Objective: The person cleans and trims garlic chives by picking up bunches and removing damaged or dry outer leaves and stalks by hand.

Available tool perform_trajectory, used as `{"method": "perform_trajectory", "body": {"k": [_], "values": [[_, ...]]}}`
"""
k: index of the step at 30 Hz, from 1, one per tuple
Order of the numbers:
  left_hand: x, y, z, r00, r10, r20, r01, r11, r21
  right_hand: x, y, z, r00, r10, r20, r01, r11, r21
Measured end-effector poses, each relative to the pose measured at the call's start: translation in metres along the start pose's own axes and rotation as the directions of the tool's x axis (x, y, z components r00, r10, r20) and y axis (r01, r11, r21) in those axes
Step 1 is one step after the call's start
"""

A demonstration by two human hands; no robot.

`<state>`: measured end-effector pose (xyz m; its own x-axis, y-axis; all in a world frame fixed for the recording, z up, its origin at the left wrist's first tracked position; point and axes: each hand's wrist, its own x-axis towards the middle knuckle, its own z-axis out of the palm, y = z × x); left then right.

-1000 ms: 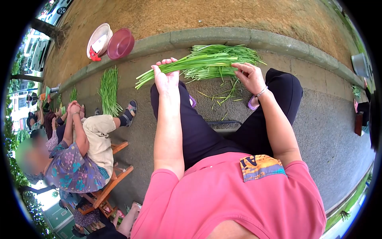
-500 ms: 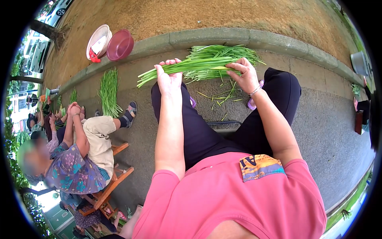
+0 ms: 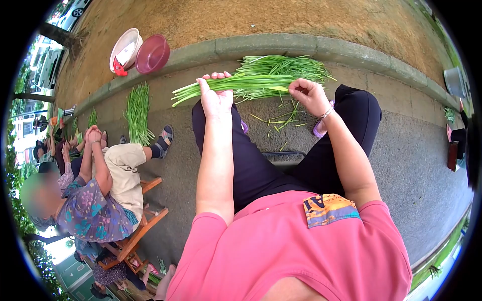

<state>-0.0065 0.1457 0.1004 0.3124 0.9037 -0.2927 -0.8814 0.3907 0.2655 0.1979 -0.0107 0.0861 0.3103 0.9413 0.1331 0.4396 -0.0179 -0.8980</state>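
My left hand [image 3: 217, 100] is closed around a bunch of garlic chives [image 3: 258, 81], held level above my knees with the pale stem ends poking out to the left. At the bunch's right end, my right hand [image 3: 312, 96] is pinched on the tip of a yellowed chive leaf [image 3: 279, 89]. Behind the bunch, a large pile of chives [image 3: 296, 64] lies on the pavement against the kerb. Below it, loose chive scraps [image 3: 287, 120] are strewn between my feet.
A pink basin [image 3: 152, 54] and a white basin [image 3: 119, 49] stand beyond the kerb [image 3: 201, 54]. Another chive pile [image 3: 137, 113] lies at left, near a seated person [image 3: 95, 210] on a wooden chair [image 3: 145, 233]. A grey bucket [image 3: 453, 82] stands far right.
My right hand has shifted slightly right and down from the bunch, and its fingers have drawn closer together. The left hand keeps its hold with little movement.
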Motion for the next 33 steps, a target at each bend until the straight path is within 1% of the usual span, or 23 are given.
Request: {"method": "perform_trajectory", "body": {"k": [1,2,3,5,6,8,12,14,15,17,21,23,24,26,27,29,33], "values": [[0.0,0.0,0.0,1.0,0.006,0.007,-0.006,1.0,0.007,0.0,0.008,0.002,0.991,0.074,0.114,-0.104,0.955,0.277],[0.0,0.0,0.0,1.0,0.006,0.006,-0.006,1.0,0.007,0.001,0.009,0.003,0.964,0.112,0.243,-0.226,0.825,0.517],[0.0,0.0,-0.001,1.0,0.01,0.013,-0.01,1.0,0.011,0.0,0.01,0.001,0.964,0.112,0.243,-0.226,0.825,0.517],[-0.001,-0.001,0.0,1.0,0.014,0.02,-0.014,1.0,0.015,0.001,0.01,-0.003,0.905,0.182,0.384,-0.363,0.801,0.475],[-0.002,-0.002,0.001,1.0,0.011,0.027,-0.011,1.0,0.011,0.0,0.01,-0.003,0.905,0.182,0.384,-0.363,0.802,0.475],[-0.004,-0.002,0.002,0.999,0.01,0.035,-0.01,1.0,0.007,-0.001,0.009,-0.002,0.885,0.19,0.425,-0.377,0.827,0.417],[-0.005,-0.002,0.003,0.999,0.005,0.041,-0.005,1.0,0.004,-0.002,0.009,-0.001,0.862,0.153,0.482,-0.378,0.828,0.413],[-0.006,-0.003,0.004,0.999,0.002,0.048,-0.002,1.0,0.0,-0.001,0.007,-0.003,0.808,0.154,0.569,-0.394,0.859,0.327],[-0.007,-0.004,0.004,0.998,0.005,0.057,-0.005,1.0,0.011,-0.001,0.005,-0.005,0.808,0.154,0.569,-0.394,0.859,0.327],[-0.007,-0.004,0.004,0.998,0.007,0.066,-0.009,1.0,0.021,-0.001,0.001,-0.006,0.754,0.128,0.644,-0.394,0.873,0.288],[-0.008,-0.004,0.004,0.998,0.001,0.06,-0.003,1.0,0.019,-0.005,-0.006,0.0,0.759,0.147,0.634,-0.437,0.837,0.33],[-0.009,-0.004,0.004,0.998,-0.002,0.065,0.0,1.0,0.028,-0.008,-0.013,0.003,0.773,0.213,0.598,-0.504,0.778,0.374],[-0.009,-0.005,0.004,0.997,-0.011,0.072,0.008,0.999,0.035,-0.007,-0.012,0.002,0.773,0.213,0.597,-0.504,0.778,0.375],[-0.009,-0.005,0.003,0.997,-0.02,0.08,0.017,0.999,0.042,-0.006,-0.008,0.001,0.735,0.235,0.636,-0.533,0.781,0.327],[-0.009,-0.005,0.001,0.995,-0.029,0.095,0.026,0.999,0.032,-0.006,-0.007,0.002,0.735,0.235,0.636,-0.532,0.781,0.327],[-0.008,-0.005,0.0,0.993,-0.039,0.111,0.036,0.999,0.023,-0.007,-0.005,0.002,0.776,0.205,0.597,-0.453,0.84,0.3],[-0.004,-0.006,-0.003,0.995,-0.021,0.102,0.019,1.0,0.022,-0.006,-0.006,0.001,0.814,0.172,0.555,-0.403,0.856,0.325]]}}
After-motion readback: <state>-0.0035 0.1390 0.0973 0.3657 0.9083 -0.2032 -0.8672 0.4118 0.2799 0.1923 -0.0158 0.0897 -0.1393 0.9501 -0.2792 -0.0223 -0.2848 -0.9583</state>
